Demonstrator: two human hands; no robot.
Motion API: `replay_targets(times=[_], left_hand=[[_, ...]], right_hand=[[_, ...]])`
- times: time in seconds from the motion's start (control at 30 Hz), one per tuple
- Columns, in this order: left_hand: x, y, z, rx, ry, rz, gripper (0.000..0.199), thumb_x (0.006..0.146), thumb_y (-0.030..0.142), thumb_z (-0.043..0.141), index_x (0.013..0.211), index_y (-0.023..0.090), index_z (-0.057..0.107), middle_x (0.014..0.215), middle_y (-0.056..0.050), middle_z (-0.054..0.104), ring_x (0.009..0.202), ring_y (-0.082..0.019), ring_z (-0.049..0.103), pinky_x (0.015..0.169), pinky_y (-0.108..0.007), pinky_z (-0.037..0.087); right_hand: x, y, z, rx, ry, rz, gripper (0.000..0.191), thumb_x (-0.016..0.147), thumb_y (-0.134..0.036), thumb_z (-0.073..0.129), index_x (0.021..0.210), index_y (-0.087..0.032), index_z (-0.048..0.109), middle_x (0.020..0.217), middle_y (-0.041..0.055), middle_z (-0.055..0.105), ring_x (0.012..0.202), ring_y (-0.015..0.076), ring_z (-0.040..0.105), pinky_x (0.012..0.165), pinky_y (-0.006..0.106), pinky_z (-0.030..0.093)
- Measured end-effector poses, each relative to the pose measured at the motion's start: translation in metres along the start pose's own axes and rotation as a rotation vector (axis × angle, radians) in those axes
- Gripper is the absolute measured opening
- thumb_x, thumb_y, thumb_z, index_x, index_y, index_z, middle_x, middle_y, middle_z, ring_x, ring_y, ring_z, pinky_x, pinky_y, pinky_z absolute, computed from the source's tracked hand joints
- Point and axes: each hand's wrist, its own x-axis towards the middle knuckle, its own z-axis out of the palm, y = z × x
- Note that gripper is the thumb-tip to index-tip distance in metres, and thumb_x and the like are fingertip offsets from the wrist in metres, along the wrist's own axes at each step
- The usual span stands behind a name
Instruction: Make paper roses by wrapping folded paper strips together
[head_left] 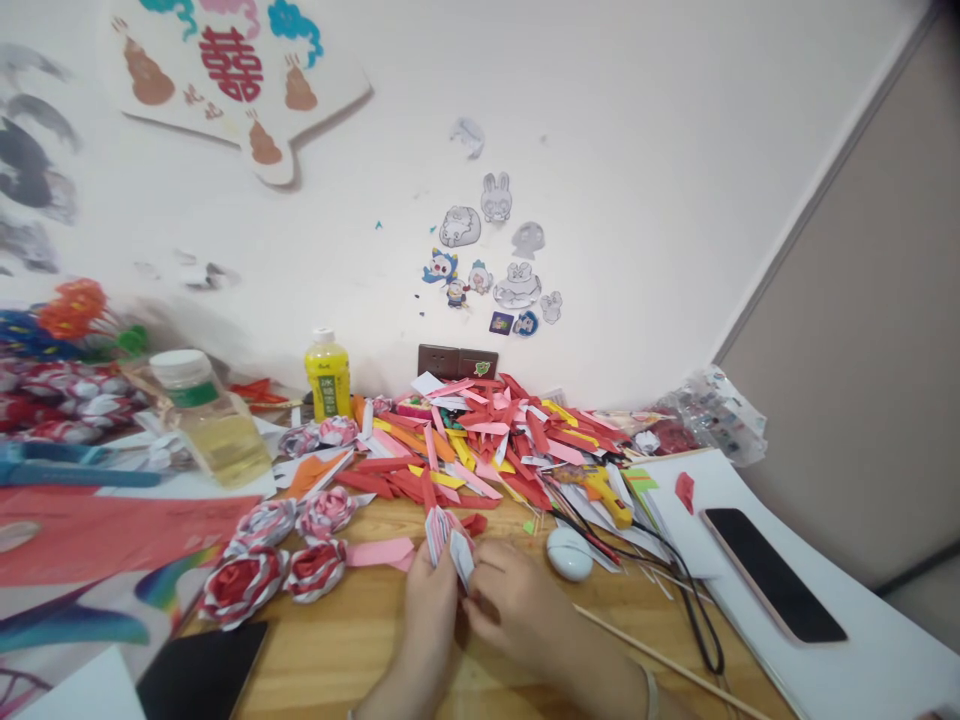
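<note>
We've got a striped paper piece (437, 538) pinched between our left grip (429, 600) and right grip (517, 595), over the wooden surface (337, 650). Paper roses (244, 585) sit to our left, messy paper strips (517, 425) behind, yellow glue gun (604, 492) and phone (776, 575) off right.

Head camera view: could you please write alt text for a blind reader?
A person's left hand and right hand hold folded paper above a wooden table. Beyond lies a heap of colourful paper strips; paper roses sit left, a glue gun and phone right.

Wooden table (322, 655), heaped folded paper strips (487, 425), red-and-white paper roses (316, 571), rounded white object (570, 554), thin stick (660, 656)
</note>
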Motion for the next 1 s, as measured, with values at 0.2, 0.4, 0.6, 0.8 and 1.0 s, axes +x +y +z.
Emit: replay_targets(times=[0.2,0.4,0.6,0.8,1.0], left_hand=[[-0.002,0.004,0.001,0.022,0.001,-0.013,0.033,0.055,0.044,0.072,0.055,0.019,0.051,0.044,0.008,0.047,0.044,-0.011,0.045,0.043,-0.020,0.038],[-0.003,0.008,0.006,0.037,-0.024,-0.040,0.032,0.052,0.044,0.072,0.059,0.018,0.055,0.046,0.005,0.055,0.045,-0.013,0.051,0.044,-0.022,0.042],[-0.007,0.006,0.007,0.071,-0.066,-0.029,0.029,0.052,0.039,0.072,0.067,0.017,0.060,0.049,0.004,0.059,0.051,-0.016,0.056,0.047,-0.023,0.044],[-0.010,0.005,0.006,0.099,-0.084,-0.011,0.024,0.054,0.037,0.071,0.063,0.018,0.059,0.046,0.005,0.054,0.052,-0.017,0.056,0.049,-0.024,0.044],[-0.006,0.000,0.002,0.107,-0.059,0.024,0.019,0.059,0.034,0.067,0.064,0.018,0.058,0.051,0.004,0.057,0.055,-0.017,0.056,0.052,-0.024,0.045]], right_hand=[[0.000,-0.002,-0.004,-0.001,-0.071,0.114,0.009,0.073,-0.011,0.053,0.071,-0.019,0.052,0.074,0.0023,0.059,0.069,0.0160,0.055,0.061,0.025,0.042],[0.000,0.002,0.003,0.289,0.027,0.317,0.025,0.078,-0.008,0.046,0.100,-0.020,0.049,0.068,-0.0017,0.060,0.060,0.0135,0.057,0.054,0.021,0.040],[0.002,0.008,0.006,0.338,0.145,0.424,0.021,0.080,-0.011,0.045,0.099,-0.019,0.051,0.059,-0.0043,0.055,0.053,0.0130,0.052,0.050,0.021,0.036],[0.002,0.007,0.007,0.180,0.134,0.448,0.012,0.084,-0.015,0.041,0.079,-0.019,0.051,0.070,0.0025,0.060,0.063,0.0164,0.057,0.057,0.025,0.040],[0.000,-0.004,0.015,0.069,0.157,0.394,0.021,0.076,-0.006,0.042,0.089,-0.018,0.053,0.080,0.0060,0.063,0.071,0.0195,0.059,0.062,0.028,0.043]])
